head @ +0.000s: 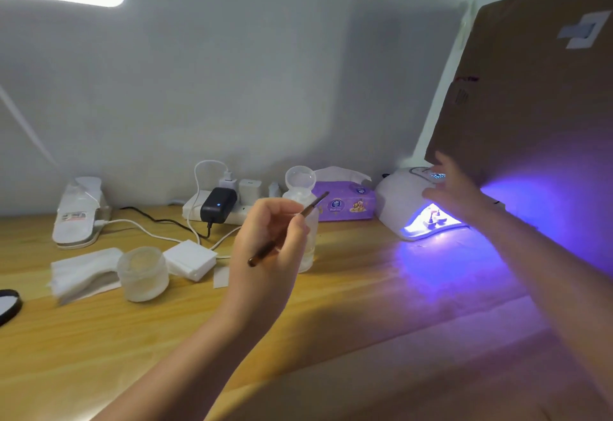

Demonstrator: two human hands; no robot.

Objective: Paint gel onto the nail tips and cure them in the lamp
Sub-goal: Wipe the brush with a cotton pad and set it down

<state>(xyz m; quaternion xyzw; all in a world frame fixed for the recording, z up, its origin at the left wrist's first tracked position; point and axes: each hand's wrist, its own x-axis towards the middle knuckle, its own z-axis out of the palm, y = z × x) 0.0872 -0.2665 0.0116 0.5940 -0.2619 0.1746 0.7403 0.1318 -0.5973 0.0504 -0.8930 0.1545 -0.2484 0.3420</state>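
My left hand point(270, 241) is raised over the middle of the wooden desk and pinches a thin brown nail brush point(288, 228), its bristle end pointing up and to the right. The white curing lamp point(401, 201) stands at the back right and glows violet from its open mouth. Inside the mouth small nail tips on a holder point(433, 218) show in the light. My right hand point(456, 193) hovers at the lamp's top right with its fingers spread and relaxed, holding nothing. It is blurred.
A frosted jar point(142, 273), folded white wipes point(84, 273) and a small white box point(190, 259) lie at the left. Behind are a power strip with a black adapter point(218, 205), a clear pump bottle point(303, 221) and a purple tissue pack point(346, 203). Brown cardboard point(530, 95) leans at the right.
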